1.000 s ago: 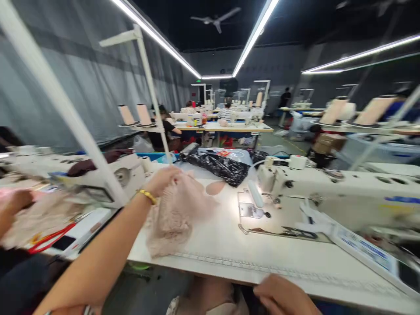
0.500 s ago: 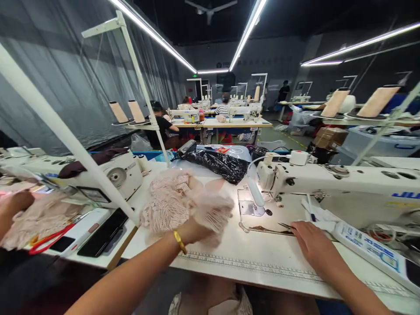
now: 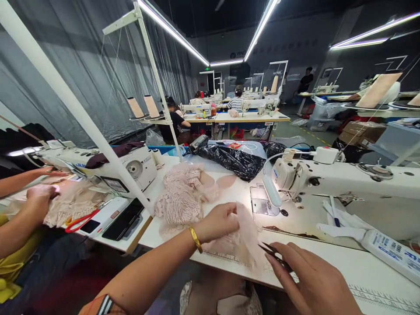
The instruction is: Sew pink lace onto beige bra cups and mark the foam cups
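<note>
My left hand [image 3: 219,224] pinches a piece of sheer pale-pink fabric [image 3: 247,234], which hangs down over the table's front edge. In my right hand [image 3: 311,275] is a pair of dark thread snips [image 3: 274,253], their pointed tips apart and close to the fabric's right side. Left of the fabric, a heap of pale-pink lace pieces [image 3: 180,199] rests on the white table. The needle area of a white sewing machine [image 3: 331,177] lies just beyond both hands, its lamp [image 3: 271,188] shining on the metal plate.
A black plastic bag [image 3: 229,159] lies behind the lace. White cloth strips [image 3: 341,229] and a white box-like item with blue print [image 3: 393,251] are at right. At left, a co-worker's hands [image 3: 41,192] handle lace beside red-handled scissors [image 3: 78,221] and a phone [image 3: 123,218].
My left hand has drawn the sheer fabric rightward, away from the lace heap. My right hand has lifted the snips from beside the machine and brought them to the fabric. The view has shifted.
</note>
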The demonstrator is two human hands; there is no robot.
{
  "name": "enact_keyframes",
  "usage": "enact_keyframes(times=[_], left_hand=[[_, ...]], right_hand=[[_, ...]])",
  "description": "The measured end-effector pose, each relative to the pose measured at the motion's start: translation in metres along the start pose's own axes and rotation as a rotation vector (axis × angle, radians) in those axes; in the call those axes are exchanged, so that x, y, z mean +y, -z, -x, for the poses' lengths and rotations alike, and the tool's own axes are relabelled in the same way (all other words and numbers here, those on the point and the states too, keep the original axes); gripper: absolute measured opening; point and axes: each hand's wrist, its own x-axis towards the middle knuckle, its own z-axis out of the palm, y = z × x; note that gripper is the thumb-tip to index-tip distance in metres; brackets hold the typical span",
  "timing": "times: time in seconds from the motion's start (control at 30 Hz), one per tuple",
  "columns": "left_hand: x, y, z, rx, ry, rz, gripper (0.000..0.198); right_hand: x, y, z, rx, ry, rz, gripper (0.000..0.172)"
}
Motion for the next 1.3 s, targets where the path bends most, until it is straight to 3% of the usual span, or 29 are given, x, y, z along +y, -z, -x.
enact_keyframes(times=[0.1, 0.17, 0.23, 0.33, 0.43, 0.53, 0.83, 0.93, 1.0, 1.07, 1.1, 1.17, 1.23, 1.27, 1.3], left_hand=[[0.010, 0.036, -0.002, 0.324, 0.022, -0.223, 0.030], [0.009, 0.054, -0.002, 0.410, 0.107, -0.436, 0.031], [0.005, 0.061, 0.001, 0.311, 0.195, -0.512, 0.027], [-0.003, 0.050, 0.008, 0.066, 0.230, -0.419, 0.026], [-0.011, 0.029, 0.015, -0.142, 0.178, -0.150, 0.040], [-0.019, 0.013, 0.018, -0.270, 0.117, 0.134, 0.064], [-0.031, -0.011, 0.014, -0.322, 0.144, 0.331, 0.108], [-0.032, -0.010, 0.012, -0.336, 0.109, 0.221, 0.114], [-0.025, 0.005, 0.013, -0.354, 0.078, 0.024, 0.102], [-0.012, 0.034, 0.018, -0.269, 0.031, -0.277, 0.075], [-0.003, 0.050, 0.021, -0.141, 0.002, -0.441, 0.060], [0.011, 0.080, 0.027, 0.240, -0.081, -0.772, 0.043], [0.017, 0.092, 0.031, 0.473, -0.170, -0.973, 0.036], [0.015, 0.089, 0.031, 0.484, -0.217, -1.015, 0.036], [0.010, 0.081, 0.029, 0.424, -0.262, -1.028, 0.037]], right_hand=[[0.012, 0.004, 0.003, -0.038, -0.046, 0.180, 0.020], [0.014, 0.006, 0.002, -0.044, -0.053, 0.123, 0.021], [0.011, 0.007, 0.001, -0.045, -0.045, -0.003, 0.021], [0.002, 0.003, -0.001, -0.039, -0.045, -0.130, 0.020], [-0.003, -0.008, 0.000, -0.060, -0.054, -0.159, 0.018], [-0.002, -0.024, 0.000, -0.066, -0.039, -0.102, 0.017], [-0.010, -0.059, -0.017, 0.130, 0.134, 0.183, 0.026], [-0.011, -0.060, -0.018, 0.113, 0.146, 0.154, 0.029], [-0.002, -0.057, -0.008, 0.073, 0.098, 0.116, 0.030], [0.020, -0.052, 0.011, 0.028, 0.014, 0.130, 0.031], [0.036, -0.049, 0.022, -0.009, -0.032, 0.162, 0.032], [0.069, -0.042, 0.045, -0.014, -0.131, 0.297, 0.035], [0.097, -0.035, 0.061, -0.037, -0.097, 0.379, 0.043], [0.107, -0.032, 0.064, -0.033, -0.096, 0.408, 0.048], [0.112, -0.031, 0.064, -0.026, -0.099, 0.401, 0.051]])
